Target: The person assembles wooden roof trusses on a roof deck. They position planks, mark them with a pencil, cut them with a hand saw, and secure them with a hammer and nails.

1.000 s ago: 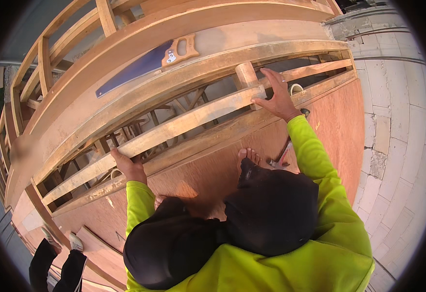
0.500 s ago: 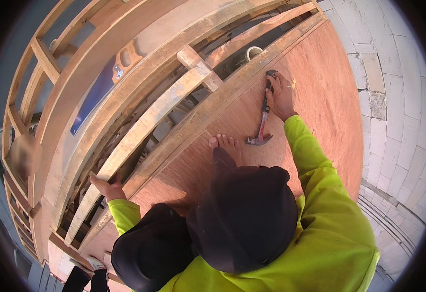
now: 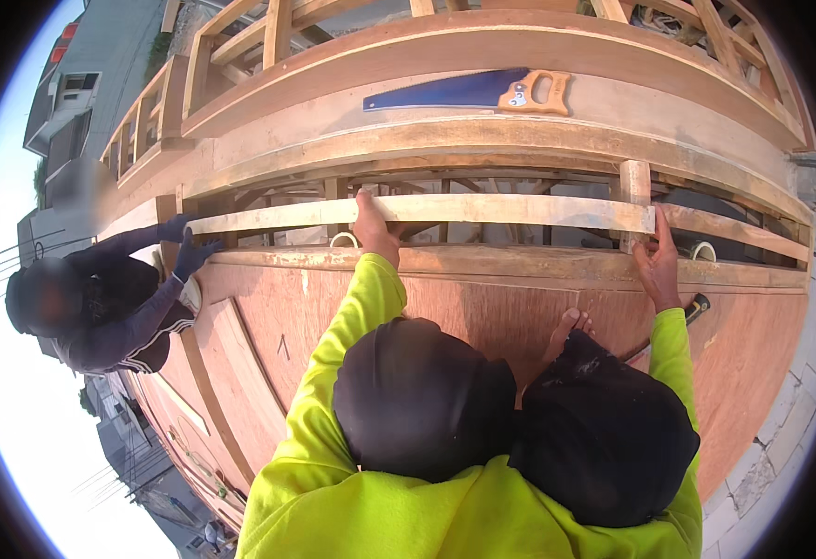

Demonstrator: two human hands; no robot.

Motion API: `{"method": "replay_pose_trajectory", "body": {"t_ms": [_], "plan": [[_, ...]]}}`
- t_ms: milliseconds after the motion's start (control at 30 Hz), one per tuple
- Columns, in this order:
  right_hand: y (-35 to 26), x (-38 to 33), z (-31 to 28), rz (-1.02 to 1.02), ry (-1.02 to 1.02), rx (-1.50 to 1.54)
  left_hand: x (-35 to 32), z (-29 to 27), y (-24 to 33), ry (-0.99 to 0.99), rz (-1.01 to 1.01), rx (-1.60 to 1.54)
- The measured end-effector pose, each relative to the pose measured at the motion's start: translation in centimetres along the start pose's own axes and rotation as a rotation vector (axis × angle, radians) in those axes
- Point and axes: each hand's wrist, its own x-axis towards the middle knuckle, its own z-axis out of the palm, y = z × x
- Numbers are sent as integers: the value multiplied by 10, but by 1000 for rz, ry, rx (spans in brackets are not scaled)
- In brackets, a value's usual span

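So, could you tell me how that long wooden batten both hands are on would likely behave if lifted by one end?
The wooden batten is long and thin, so it would probably sag or wobble slightly. It looks like rough-sawn timber, so the left hand and right hand should grip without slipping. Flat-sided, it seems unlikely to roll.

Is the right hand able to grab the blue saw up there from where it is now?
Probably not without leaning forward. The right hand grips the end of the long wooden slat, and the blue saw lies well beyond it on the upper beam, off to the left. Nothing covers the saw, but it looks far off.
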Motion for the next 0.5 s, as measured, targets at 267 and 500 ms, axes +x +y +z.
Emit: {"method": "replay_pose_trajectory", "body": {"t_ms": [267, 500], "plan": [[-15, 21, 7, -66, -122, -302, -3, -16, 8, 59, 55, -86], [-5, 35, -23, 16, -102, -295, 0, 16, -3, 62, 132, -79]]}}
